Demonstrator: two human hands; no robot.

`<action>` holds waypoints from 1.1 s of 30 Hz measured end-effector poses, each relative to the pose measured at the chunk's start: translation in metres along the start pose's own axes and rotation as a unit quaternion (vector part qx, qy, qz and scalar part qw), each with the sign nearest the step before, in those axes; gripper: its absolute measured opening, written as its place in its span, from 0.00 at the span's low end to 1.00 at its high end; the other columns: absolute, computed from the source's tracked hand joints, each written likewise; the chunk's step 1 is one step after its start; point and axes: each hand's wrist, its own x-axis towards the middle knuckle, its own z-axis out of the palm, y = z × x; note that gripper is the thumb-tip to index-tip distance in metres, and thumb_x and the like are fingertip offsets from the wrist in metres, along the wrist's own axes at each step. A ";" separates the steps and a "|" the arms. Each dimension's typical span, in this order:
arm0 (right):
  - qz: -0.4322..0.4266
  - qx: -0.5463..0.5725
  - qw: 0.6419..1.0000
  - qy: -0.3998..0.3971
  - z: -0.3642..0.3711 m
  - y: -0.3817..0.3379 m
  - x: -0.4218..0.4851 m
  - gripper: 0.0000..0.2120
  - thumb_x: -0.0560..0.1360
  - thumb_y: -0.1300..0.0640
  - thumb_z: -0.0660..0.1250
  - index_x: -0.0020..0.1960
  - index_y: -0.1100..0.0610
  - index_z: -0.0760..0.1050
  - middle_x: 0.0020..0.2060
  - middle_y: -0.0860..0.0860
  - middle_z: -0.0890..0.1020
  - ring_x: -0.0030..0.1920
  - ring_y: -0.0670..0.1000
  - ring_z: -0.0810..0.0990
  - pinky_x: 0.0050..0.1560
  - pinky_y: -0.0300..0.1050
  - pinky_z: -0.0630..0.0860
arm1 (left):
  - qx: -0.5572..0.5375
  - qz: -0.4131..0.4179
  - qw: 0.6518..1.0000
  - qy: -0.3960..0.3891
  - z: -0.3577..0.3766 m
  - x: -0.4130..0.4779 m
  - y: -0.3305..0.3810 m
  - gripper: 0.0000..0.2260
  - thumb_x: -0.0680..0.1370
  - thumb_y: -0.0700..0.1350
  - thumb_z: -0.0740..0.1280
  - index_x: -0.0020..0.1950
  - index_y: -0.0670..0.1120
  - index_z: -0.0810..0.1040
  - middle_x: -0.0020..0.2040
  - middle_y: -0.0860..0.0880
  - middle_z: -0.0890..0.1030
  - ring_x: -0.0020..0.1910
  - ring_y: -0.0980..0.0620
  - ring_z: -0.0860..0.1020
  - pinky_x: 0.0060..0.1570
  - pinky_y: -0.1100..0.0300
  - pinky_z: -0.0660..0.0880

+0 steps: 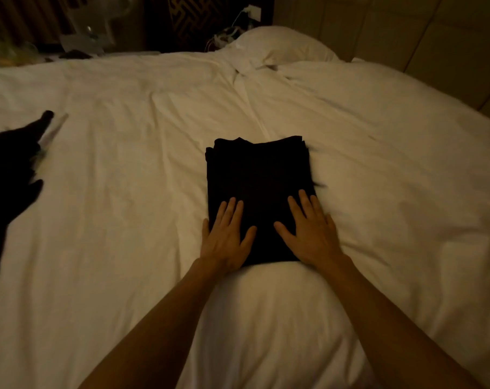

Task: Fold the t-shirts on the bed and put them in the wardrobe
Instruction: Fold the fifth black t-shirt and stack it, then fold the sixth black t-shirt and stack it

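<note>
A black folded t-shirt (pixel 258 197) lies as a neat rectangle in the middle of the bed (pixel 126 220). The left hand (pixel 227 237) and right hand (pixel 308 234) press flat on its near end, fingers (pixel 234 211) straight and spread, gripping nothing. Another dark garment (pixel 5 175) lies unfolded at the bed's left edge. A white pillow (pixel 283 46) sits at the head.
</note>
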 end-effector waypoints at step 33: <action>-0.361 0.087 0.918 -0.142 0.047 -0.455 -0.118 0.33 0.81 0.45 0.61 0.81 0.50 0.53 0.80 0.47 0.53 0.80 0.51 0.48 0.78 0.54 0.53 | 0.051 -0.286 0.953 0.088 -0.195 -0.282 -0.384 0.31 0.81 0.50 0.63 0.81 0.47 0.55 0.82 0.48 0.53 0.78 0.45 0.58 0.71 0.40 0.64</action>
